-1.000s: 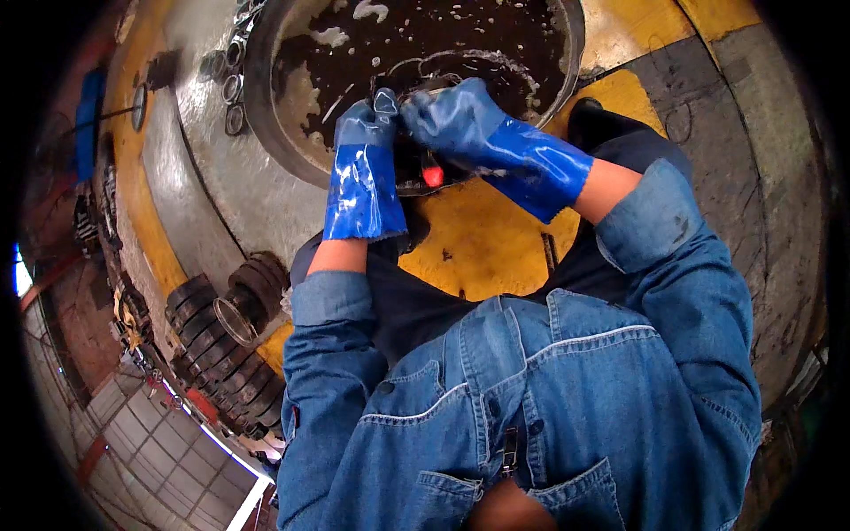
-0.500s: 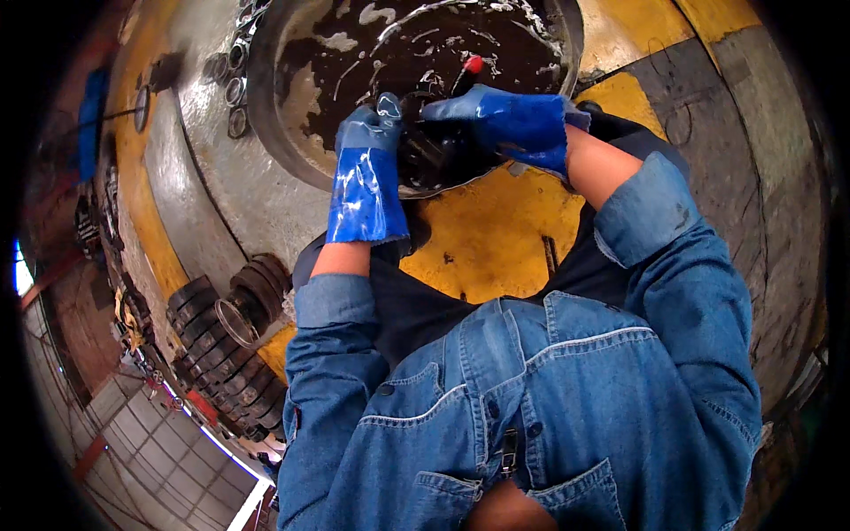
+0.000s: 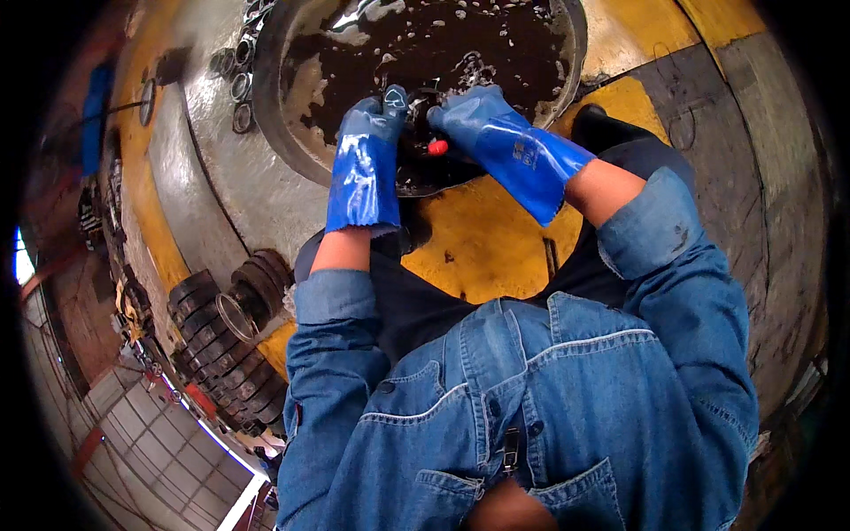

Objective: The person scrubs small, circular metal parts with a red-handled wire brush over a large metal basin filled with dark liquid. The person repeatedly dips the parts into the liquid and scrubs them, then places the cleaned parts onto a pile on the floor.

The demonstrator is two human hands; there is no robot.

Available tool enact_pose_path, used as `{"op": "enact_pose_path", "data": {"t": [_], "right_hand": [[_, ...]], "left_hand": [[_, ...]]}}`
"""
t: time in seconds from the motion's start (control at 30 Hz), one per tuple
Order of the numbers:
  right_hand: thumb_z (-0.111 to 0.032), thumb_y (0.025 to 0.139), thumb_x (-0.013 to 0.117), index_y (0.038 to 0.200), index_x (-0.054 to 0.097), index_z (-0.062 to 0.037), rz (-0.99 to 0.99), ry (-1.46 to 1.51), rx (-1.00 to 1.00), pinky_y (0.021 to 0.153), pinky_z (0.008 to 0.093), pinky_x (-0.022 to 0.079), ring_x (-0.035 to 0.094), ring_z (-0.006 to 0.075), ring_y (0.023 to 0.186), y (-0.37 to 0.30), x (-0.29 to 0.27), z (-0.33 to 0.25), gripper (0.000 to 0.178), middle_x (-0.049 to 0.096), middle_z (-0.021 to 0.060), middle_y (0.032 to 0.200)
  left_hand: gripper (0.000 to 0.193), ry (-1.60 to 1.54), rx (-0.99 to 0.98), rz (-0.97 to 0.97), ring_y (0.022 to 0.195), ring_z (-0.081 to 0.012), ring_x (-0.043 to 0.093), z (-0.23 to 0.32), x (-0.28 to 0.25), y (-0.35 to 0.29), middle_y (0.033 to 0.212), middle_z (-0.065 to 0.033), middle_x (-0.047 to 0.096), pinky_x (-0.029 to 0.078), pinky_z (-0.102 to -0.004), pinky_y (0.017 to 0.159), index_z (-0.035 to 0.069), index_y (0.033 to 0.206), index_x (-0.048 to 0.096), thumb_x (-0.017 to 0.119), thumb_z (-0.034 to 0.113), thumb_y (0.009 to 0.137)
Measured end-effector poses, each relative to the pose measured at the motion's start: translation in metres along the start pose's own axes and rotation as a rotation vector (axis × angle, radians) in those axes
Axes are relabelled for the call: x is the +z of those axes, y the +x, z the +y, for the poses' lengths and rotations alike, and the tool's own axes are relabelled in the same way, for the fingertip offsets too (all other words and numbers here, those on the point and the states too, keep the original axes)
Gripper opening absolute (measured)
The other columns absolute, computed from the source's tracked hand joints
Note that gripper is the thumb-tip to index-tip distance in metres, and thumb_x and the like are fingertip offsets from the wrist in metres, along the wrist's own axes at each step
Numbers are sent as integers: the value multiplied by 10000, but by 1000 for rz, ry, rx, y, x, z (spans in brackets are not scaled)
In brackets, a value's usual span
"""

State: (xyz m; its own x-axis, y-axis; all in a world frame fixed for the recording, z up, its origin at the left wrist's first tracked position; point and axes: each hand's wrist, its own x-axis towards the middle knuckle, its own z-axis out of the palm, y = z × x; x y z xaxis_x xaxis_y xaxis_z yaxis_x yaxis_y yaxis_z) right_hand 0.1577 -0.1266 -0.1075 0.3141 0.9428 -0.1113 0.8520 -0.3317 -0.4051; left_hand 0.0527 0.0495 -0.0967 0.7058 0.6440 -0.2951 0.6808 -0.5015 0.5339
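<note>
The red-ended tool (image 3: 437, 148) lies between the two hands and nearer the right: its red end shows at about 8 o'clock from the right hand (image 3: 478, 119) and near 4 o'clock from the left hand (image 3: 370, 124). Only that short end is plain, so the tool's long axis cannot be read with certainty; the rest is lost under the blue glove and against the dark liquid (image 3: 354, 75). The right hand is curled around the tool. The left hand, thumb uppermost, appears to be grasping a dark part (image 3: 416, 124) at its 3 o'clock side, though the part's outline is hard to make out. Both hands are over the 6 o'clock side of a broad round basin (image 3: 268, 115). The tool's end is bright red, small and blunt; the dark part looks blackish and wet, with a few pale glints. Whitish froth and bubbles float in the brown-black liquid, and metal rings (image 3: 241, 87) sit outside the basin, toward 10 o'clock from the left hand.
</note>
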Motion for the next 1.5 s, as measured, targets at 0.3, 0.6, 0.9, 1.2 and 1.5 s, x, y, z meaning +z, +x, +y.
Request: {"op": "enact_pose_path", "data": {"t": [0.3, 0.6, 0.9, 1.2, 1.5], "right_hand": [[-364, 926, 730, 1117, 777, -164, 54, 466, 389, 912, 479, 573, 724, 383, 1031, 6, -4, 10, 281, 762, 162, 1050], [-384, 909, 754, 1053, 791, -73, -6, 603, 432, 801, 415, 573, 740, 311, 838, 14, 4, 36, 345, 774, 171, 943], [-373, 928, 777, 1078, 816, -81, -232, 870, 223, 791, 359, 570, 741, 211, 876, 5, -34, 39, 330, 793, 113, 982], [-324, 936, 761, 1101, 780, -110, 124, 580, 148, 847, 353, 577, 747, 211, 963, 6, -12, 38, 270, 791, 100, 1048], [-409, 890, 738, 1139, 782, -141, -215, 895, 148, 834, 374, 569, 719, 235, 902, -4, -27, 38, 368, 780, 94, 1007]], "left_hand": [[604, -461, 113, -378, 1057, -213, 703, -27, 3, 10, 1174, -116, 759, 554, -375, 960, 5, 1351, 666, 853, 352, 893], [606, -567, 189, -134, 1163, -239, 666, -34, 28, -12, 1284, -158, 703, 529, -361, 1018, -38, 1470, 549, 772, 237, 979], [500, -599, 136, 70, 945, -166, 688, -4, -4, -20, 1097, -83, 764, 565, -303, 861, -51, 1289, 711, 730, 375, 1027], [444, -534, 63, -227, 895, -185, 680, 36, -29, -9, 970, -104, 771, 526, -347, 839, -49, 1118, 760, 657, 377, 1041], [294, 68, 169, -493, 886, -212, 690, 28, -19, 60, 995, -122, 776, 528, -371, 828, 57, 1167, 767, 604, 262, 1033]]}}
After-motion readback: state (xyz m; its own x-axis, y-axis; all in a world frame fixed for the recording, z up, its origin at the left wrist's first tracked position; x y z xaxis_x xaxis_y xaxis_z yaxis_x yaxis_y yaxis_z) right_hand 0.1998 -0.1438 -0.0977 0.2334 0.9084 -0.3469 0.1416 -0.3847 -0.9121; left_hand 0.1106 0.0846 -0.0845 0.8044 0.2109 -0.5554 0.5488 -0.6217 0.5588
